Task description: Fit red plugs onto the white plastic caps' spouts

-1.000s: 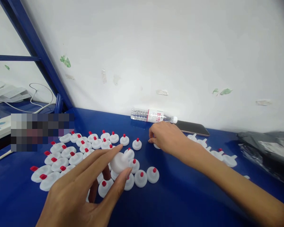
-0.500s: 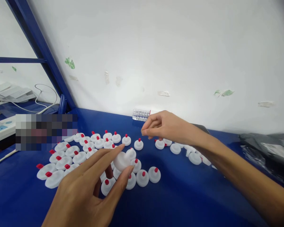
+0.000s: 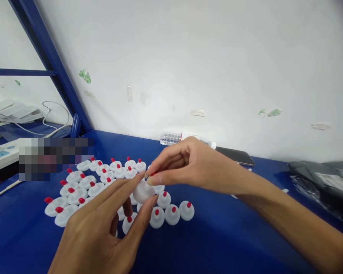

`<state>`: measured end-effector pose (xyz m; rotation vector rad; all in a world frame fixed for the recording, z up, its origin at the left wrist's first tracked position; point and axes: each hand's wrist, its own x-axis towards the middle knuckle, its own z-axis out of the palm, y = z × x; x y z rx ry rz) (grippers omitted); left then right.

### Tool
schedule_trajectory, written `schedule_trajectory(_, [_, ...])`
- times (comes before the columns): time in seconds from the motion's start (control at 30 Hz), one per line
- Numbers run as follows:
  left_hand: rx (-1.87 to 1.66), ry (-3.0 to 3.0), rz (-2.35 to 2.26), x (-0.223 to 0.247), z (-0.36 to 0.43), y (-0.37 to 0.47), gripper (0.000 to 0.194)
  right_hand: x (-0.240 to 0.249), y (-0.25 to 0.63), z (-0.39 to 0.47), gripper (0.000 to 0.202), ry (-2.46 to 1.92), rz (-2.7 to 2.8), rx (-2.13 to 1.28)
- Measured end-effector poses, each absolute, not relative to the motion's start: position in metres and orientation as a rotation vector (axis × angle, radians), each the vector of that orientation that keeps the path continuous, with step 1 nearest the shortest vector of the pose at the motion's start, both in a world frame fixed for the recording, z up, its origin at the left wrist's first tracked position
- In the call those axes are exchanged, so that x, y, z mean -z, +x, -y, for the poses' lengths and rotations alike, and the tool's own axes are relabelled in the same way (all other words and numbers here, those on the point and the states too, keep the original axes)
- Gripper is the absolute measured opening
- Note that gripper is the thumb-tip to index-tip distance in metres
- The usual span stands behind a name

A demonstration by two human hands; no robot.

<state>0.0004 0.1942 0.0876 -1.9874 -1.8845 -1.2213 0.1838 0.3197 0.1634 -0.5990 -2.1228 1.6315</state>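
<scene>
Hands pinch white cap — bottle label unreadable.

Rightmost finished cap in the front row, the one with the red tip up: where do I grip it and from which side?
Take the white cap by its wide round base, from above and the right. It stands upright with the red tip on top; its right side faces bare blue table, while another cap crowds its left.

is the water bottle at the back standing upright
No, the water bottle lies on its side on the blue table against the wall, partly hidden behind the right hand.
</scene>
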Motion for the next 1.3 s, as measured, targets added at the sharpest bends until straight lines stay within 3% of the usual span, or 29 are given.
schedule_trajectory(0.27, [1.295,-1.994,1.887,-0.088,-0.195,0.003,0.036,-0.171,0.185,-0.313,0.013,-0.635,2.161,-1.521])
schedule_trajectory(0.6, [1.385,-1.838,2.075,-0.096,-0.190,0.012,0.052,-0.165,0.207,-0.342,0.007,-1.292,2.600,-0.619])
schedule_trajectory(0.87, [1.353,-1.815,2.130,-0.097,-0.189,0.011,0.052,-0.138,0.193,-0.344,0.005,-1.359,2.753,-0.382])
schedule_trajectory(1.07, [1.364,-1.862,2.082,-0.096,-0.191,0.009,0.051,-0.152,0.200,-0.345,0.028,-1.464,2.736,-0.199])
schedule_trajectory(1.3, [1.386,-1.905,1.997,-0.093,-0.192,0.009,0.043,-0.149,0.210,-0.351,0.005,-1.661,2.696,0.060])
